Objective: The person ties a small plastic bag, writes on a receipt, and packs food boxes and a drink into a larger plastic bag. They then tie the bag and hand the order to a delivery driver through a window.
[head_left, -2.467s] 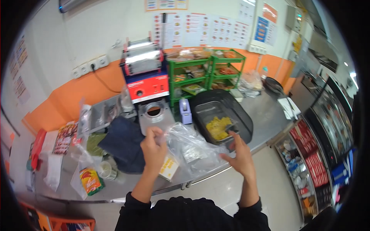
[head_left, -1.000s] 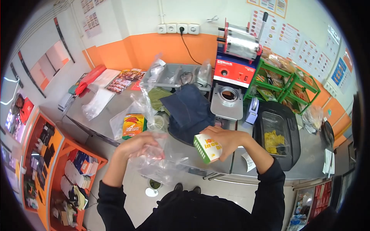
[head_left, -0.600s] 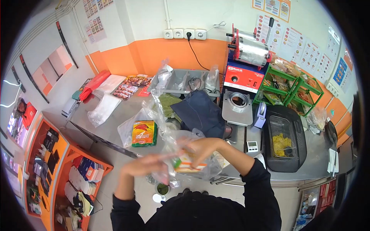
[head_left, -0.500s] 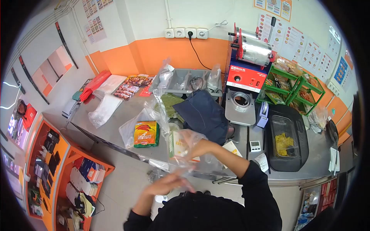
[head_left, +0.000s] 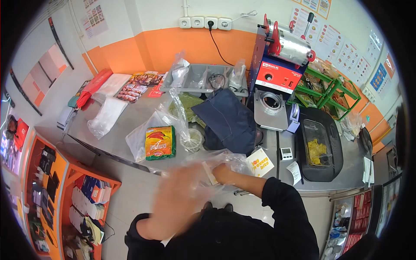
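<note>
My right hand [head_left: 223,174] is closed at a crumpled clear plastic bag [head_left: 236,160], over the front edge of the counter. A pale, narrow edge of something [head_left: 210,174] shows through the plastic beside its fingers; the rest of it is hidden. Smeared by motion, my left hand [head_left: 175,199] is raised in front of the bag's left side, and its fingers cannot be made out. Just right of the bag lies a white printed paper box or card [head_left: 260,163]. To the left, a yellow and green pack [head_left: 159,143] rests on a clear bag, near a round clear container [head_left: 191,139].
A dark cloth [head_left: 227,121] lies mid-counter before a grey divided tray [head_left: 201,80]. Rightward stand a red and blue cup sealing machine [head_left: 277,78], a tape dispenser [head_left: 294,117], a small timer [head_left: 286,153] and a black tray [head_left: 342,151] holding a clear box of yellow food.
The printed box in the clear bag has left the countertop, and the bag is nearer my body. My left hand has swung up and left, and my right hand has lowered.
</note>
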### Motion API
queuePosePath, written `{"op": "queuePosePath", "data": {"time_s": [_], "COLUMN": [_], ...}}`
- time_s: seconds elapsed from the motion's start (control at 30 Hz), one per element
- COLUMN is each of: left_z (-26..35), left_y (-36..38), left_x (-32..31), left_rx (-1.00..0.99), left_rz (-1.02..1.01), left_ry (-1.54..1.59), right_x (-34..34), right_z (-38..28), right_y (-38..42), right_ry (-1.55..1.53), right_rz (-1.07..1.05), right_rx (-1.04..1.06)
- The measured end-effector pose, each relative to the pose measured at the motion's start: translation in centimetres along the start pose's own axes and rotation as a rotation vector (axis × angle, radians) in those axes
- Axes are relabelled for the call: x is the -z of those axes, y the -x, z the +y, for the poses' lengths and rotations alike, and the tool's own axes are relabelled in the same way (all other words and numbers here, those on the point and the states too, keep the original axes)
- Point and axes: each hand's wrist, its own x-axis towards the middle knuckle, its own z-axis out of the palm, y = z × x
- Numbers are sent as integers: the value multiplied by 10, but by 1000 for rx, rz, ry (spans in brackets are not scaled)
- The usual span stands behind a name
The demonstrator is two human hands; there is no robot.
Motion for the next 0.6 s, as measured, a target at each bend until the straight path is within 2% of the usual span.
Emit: {"op": "queuePosePath", "data": {"time_s": [0.07, 0.13, 0.17, 0.2, 0.27, 0.3, 0.37, 0.4, 0.47, 0.5, 0.53, 0.6], "left_z": [17, 19, 3, -19, -65, -81, -116, -123, -133, -150, -153, -156], "left_y": [6, 18, 41, 68, 114, 115, 101, 92, 80, 102, 101, 93], "left_x": [-50, -96, -136, -182, -256, -244, -209, -202, -194, -226, -221, -210], "left_rx": [-424, -279, -244, -206, 215, 209, -534, -537, -356, 66, 68, 58], "left_rz": [-256, -992, -896, -786, -621, -627, -928, -933, -1244, -1411, -1413, -1275], "left_ry": [471, -47, -320, -590, -451, -452, -252, -250, -66, -38, -38, 145], "right_x": [1, 0, -1, -21, -45, -56, -47, -37, -21, -14, -9, 0], "right_z": [-1, 3, 6, 17, 29, 33, 37, 37, 37, 37, 37, 33], "right_y": [-1, -3, -5, -18, -29, -32, -23, -18, -13, -13, -14, -16], "right_ry": [33, 47, 54, 138, 143, 155, 26, -72, -231, -306, -364, -421], "right_rz": [-29, -28, -6, 206, 289, 368, 315, 268, 189, 155, 130, 99], "right_rx": [-39, -63, -68, -44, -1, 45, 112, 132, 154, 156, 154, 119]}}
